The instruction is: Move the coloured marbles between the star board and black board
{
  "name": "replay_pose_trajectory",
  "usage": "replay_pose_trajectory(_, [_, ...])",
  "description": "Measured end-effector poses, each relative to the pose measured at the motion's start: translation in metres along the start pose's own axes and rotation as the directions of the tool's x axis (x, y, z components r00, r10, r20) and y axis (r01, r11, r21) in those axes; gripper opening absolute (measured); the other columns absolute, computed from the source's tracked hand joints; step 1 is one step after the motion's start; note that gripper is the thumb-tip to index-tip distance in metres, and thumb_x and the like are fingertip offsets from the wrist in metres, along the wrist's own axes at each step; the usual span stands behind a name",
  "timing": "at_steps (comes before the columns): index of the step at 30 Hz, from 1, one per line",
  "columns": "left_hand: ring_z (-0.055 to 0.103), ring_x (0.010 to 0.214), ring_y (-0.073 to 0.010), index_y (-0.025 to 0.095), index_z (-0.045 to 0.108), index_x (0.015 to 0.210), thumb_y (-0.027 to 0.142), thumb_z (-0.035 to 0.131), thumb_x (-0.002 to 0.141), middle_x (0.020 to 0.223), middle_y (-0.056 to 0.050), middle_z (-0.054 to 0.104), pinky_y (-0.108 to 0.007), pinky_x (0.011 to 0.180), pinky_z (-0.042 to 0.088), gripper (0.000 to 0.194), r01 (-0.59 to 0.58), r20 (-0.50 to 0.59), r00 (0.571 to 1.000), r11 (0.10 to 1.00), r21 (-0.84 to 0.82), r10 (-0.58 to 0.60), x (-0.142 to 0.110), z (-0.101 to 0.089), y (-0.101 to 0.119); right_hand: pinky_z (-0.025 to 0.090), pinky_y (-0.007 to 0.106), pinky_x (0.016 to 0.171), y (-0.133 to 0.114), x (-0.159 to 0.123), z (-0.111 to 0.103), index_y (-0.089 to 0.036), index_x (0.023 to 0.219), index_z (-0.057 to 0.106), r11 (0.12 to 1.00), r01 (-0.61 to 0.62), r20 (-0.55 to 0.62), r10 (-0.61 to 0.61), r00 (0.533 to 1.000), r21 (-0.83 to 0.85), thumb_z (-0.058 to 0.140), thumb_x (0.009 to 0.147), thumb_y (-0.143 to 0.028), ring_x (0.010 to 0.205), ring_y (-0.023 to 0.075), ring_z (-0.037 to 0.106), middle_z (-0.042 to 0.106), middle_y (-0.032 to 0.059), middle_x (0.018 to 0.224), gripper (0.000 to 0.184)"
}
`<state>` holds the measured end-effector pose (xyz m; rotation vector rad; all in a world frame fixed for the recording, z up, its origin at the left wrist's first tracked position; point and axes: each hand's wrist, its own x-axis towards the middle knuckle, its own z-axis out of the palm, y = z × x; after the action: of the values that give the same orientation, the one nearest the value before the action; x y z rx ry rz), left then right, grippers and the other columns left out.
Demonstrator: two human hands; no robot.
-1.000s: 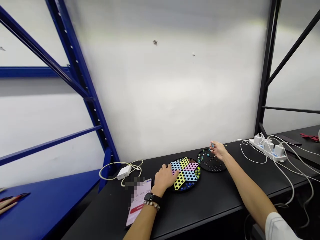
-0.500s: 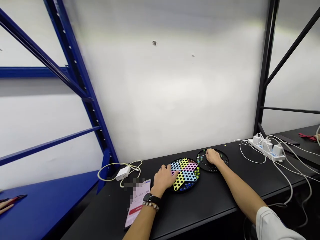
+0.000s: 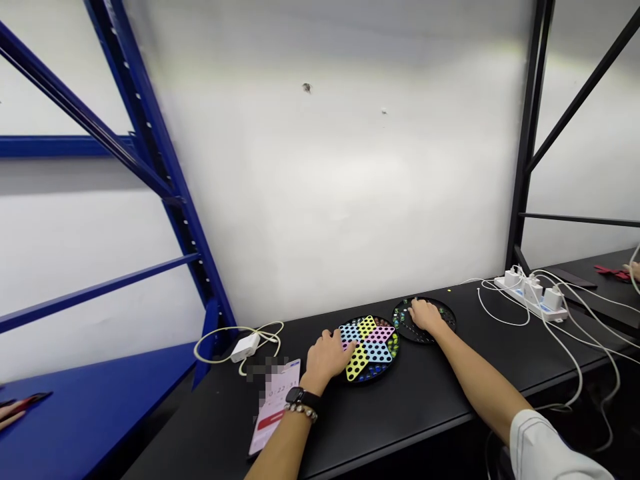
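A round Chinese checkers board (image 3: 367, 357) with a coloured star lies on the black table, with marbles around its rim. My left hand (image 3: 327, 360) rests on the board's left edge, its thumb stretched over the star and its fingers apart. To the right and farther back sits a black round tray (image 3: 447, 319), where several small marbles (image 3: 398, 316) show at the left side. My right hand (image 3: 425, 314) reaches into this tray, fingers closed and pointing down. Its fingertips are too small to show what they hold, if anything.
Left of my left arm lies a phone (image 3: 274, 407) with a timer on its screen. A white charger (image 3: 245, 347) with its cable is behind it. A power strip (image 3: 533, 301) with plugs and loose cables stands at the right. A white wall (image 3: 350, 200) closes off the back.
Both hands stay at the same places on the board and tray. The whole view has shifted very slightly, and the phone's timer has advanced.
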<state>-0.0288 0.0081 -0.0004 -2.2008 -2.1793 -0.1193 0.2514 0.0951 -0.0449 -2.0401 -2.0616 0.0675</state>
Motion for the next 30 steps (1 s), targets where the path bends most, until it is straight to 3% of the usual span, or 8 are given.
replay_pose_trajectory(5, [0.061,0.107,-0.0308,0.015,0.055,0.123,0.055,0.036,0.09,0.119,-0.018,0.058,-0.04,0.086,0.047,0.055,-0.001,0.007,1.0,1.0,0.006,0.001,0.001,0.001,-0.001,0.044,0.036,0.086,-0.004,-0.002,-0.001,-0.014,0.098,0.065,0.999,0.012,-0.038,-0.011,0.999,0.031,0.037,0.098,-0.036,0.1,0.0275,0.064,0.065,0.0178,0.106,0.036])
replay_pose_trajectory(8, [0.061,0.107,-0.0311,0.014,0.054,0.124,0.054,0.036,0.09,0.118,-0.018,0.058,-0.04,0.086,0.047,0.056,-0.009,0.004,1.0,1.0,0.0,0.009,0.001,0.002,-0.002,0.047,0.03,0.071,-0.004,0.002,-0.007,-0.017,0.082,0.062,0.96,-0.045,-0.058,0.063,0.996,0.275,0.03,0.099,-0.045,0.079,0.0217,0.063,0.064,0.0101,0.083,0.045])
replay_pose_trajectory(11, [0.062,0.106,-0.0312,0.014,0.055,0.123,0.054,0.036,0.09,0.117,-0.017,0.059,-0.04,0.085,0.048,0.056,-0.013,-0.005,1.0,1.0,0.0,0.013,0.002,0.003,-0.003,0.041,0.024,0.051,0.0,0.009,-0.014,-0.02,0.075,0.052,0.745,-0.145,0.005,0.186,0.982,0.651,0.015,0.099,-0.047,0.053,0.0143,0.05,0.049,0.0016,0.06,0.053])
replay_pose_trajectory(14, [0.062,0.106,-0.0311,0.014,0.056,0.121,0.054,0.037,0.089,0.116,-0.017,0.059,-0.04,0.086,0.048,0.055,-0.01,-0.009,1.0,1.0,0.001,0.01,0.002,0.003,-0.003,0.034,0.021,0.044,0.008,0.013,-0.018,-0.021,0.074,0.046,0.584,-0.182,0.103,0.165,0.981,0.791,0.015,0.098,-0.043,0.043,0.011,0.039,0.043,-0.002,0.056,0.045])
replay_pose_trajectory(17, [0.062,0.106,-0.0312,0.014,0.056,0.121,0.054,0.036,0.089,0.116,-0.017,0.059,-0.041,0.086,0.048,0.054,-0.012,-0.008,1.0,1.0,-0.005,0.012,0.002,0.004,-0.003,0.035,0.021,0.046,0.012,0.009,-0.015,-0.02,0.074,0.049,0.614,-0.181,0.119,0.14,0.983,0.768,0.028,0.096,-0.047,0.048,0.0121,0.044,0.049,0.0008,0.059,0.041])
replay_pose_trajectory(23, [0.062,0.106,-0.031,0.014,0.055,0.122,0.053,0.036,0.09,0.117,-0.017,0.059,-0.04,0.086,0.047,0.054,-0.012,-0.003,1.0,1.0,-0.001,0.012,0.002,0.004,-0.003,0.042,0.028,0.077,-0.009,-0.004,-0.005,-0.021,0.09,0.067,0.927,-0.003,-0.009,0.006,1.0,0.375,0.047,0.091,-0.037,0.098,0.0229,0.062,0.069,0.0084,0.098,0.025])
replay_pose_trajectory(26, [0.061,0.106,-0.031,0.014,0.055,0.123,0.053,0.035,0.091,0.117,-0.017,0.059,-0.04,0.086,0.047,0.054,-0.017,-0.003,1.0,1.0,0.011,0.018,0.001,0.003,-0.002,0.04,0.03,0.082,-0.018,-0.004,-0.002,-0.024,0.105,0.068,0.954,0.066,0.002,-0.07,0.998,0.291,0.045,0.092,-0.031,0.106,0.0245,0.061,0.069,0.0091,0.109,0.027])
replay_pose_trajectory(30, [0.061,0.107,-0.0308,0.014,0.055,0.122,0.052,0.035,0.091,0.118,-0.018,0.058,-0.04,0.086,0.047,0.053,-0.022,0.001,1.0,1.0,0.021,0.022,0.002,0.004,-0.002,0.041,0.03,0.081,-0.016,0.001,0.0,-0.023,0.103,0.069,0.954,0.069,0.051,-0.087,0.995,0.292,0.047,0.091,-0.032,0.104,0.0243,0.062,0.069,0.0096,0.109,0.027])
